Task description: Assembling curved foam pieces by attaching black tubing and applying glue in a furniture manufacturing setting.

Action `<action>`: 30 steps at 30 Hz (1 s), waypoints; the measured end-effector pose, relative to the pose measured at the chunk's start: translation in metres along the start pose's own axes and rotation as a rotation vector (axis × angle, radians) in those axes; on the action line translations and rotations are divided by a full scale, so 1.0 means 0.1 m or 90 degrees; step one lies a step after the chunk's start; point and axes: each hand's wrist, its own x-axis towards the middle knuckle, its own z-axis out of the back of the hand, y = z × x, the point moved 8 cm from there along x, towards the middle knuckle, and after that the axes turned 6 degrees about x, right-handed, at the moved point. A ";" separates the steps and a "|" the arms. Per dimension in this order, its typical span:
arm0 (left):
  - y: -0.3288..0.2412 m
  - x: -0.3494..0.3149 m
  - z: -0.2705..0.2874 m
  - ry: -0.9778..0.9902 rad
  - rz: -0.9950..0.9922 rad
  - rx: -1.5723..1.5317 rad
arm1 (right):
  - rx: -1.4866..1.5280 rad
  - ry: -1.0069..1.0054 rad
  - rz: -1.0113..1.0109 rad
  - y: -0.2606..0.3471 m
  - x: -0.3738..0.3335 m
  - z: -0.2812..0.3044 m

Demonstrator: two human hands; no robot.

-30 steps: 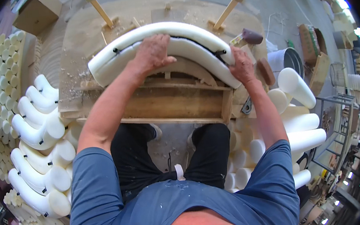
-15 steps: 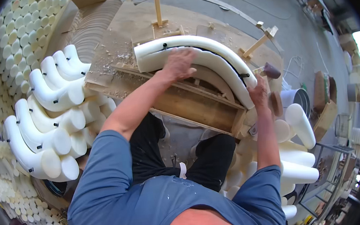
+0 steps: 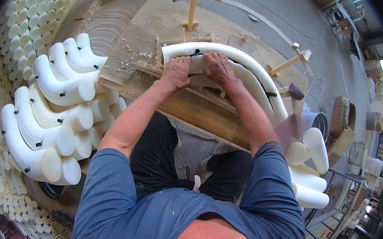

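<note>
On the wooden workbench a curved white foam piece (image 3: 267,73) lies in an arc, with a dark slit running lengthwise between its outer and inner strips. Black pegs show near its left part and toward its right end. My left hand (image 3: 178,73) is closed over the inner strip near the left end, fingers bent onto its top. Close beside it, my right hand (image 3: 219,68) grips the same strip, its fingertips at the slit just right of a black peg. Both thumbs and the foam's underside at the hands are mostly hidden.
An open wooden trough (image 3: 198,114) runs along the bench's near side. Several curved white foam pieces (image 3: 50,137) with black pegs are stacked at left. More foam cylinders (image 3: 316,190) lie at right. Wooden uprights (image 3: 192,9) and a curved strip stand at the bench's far side.
My right hand has left the foam's right end and come over beside my left hand. The left hand, formerly lying flatter on the foam, now bends its fingers over the strip nearer the left end.
</note>
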 end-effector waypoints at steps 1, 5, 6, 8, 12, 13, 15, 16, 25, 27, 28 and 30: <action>0.06 0.00 -0.07 0.023 -0.009 -0.017 | -0.013 -0.018 0.040 0.03 0.01 -0.04; 0.12 0.21 -0.24 0.116 -0.013 -0.060 | -0.008 -0.001 0.094 -0.13 0.06 -0.14; 0.11 0.25 -0.22 0.083 -0.038 -0.066 | -0.022 0.011 0.108 -0.22 0.09 -0.15; 0.21 0.19 -0.01 0.059 -0.128 -0.182 | 0.016 -0.007 0.146 0.01 0.22 0.01; 0.34 0.43 -0.25 0.215 0.030 -0.134 | -0.094 0.074 -0.024 -0.21 0.32 -0.21; 0.38 0.42 -0.28 0.202 0.021 -0.139 | -0.059 0.061 0.005 -0.20 0.27 -0.23; 0.38 0.34 -0.28 0.168 0.032 -0.124 | -0.009 0.020 0.047 -0.10 0.18 -0.20; 0.33 0.34 -0.25 0.150 0.043 -0.114 | 0.003 -0.005 0.050 -0.07 0.15 -0.14; 0.52 0.04 0.35 -0.099 0.063 -0.308 | 0.061 -0.263 -0.054 -0.14 -1.34 0.82; 0.51 0.14 0.41 -0.210 0.000 -0.010 | -0.039 -0.301 -0.127 -0.64 -1.96 0.97; 0.45 0.19 0.29 -0.206 -0.005 -0.014 | -0.088 -0.307 -0.186 -0.93 -2.23 1.03; 0.35 0.32 -0.04 -0.074 -0.004 0.126 | -0.195 -0.309 -0.245 -1.25 -2.46 1.18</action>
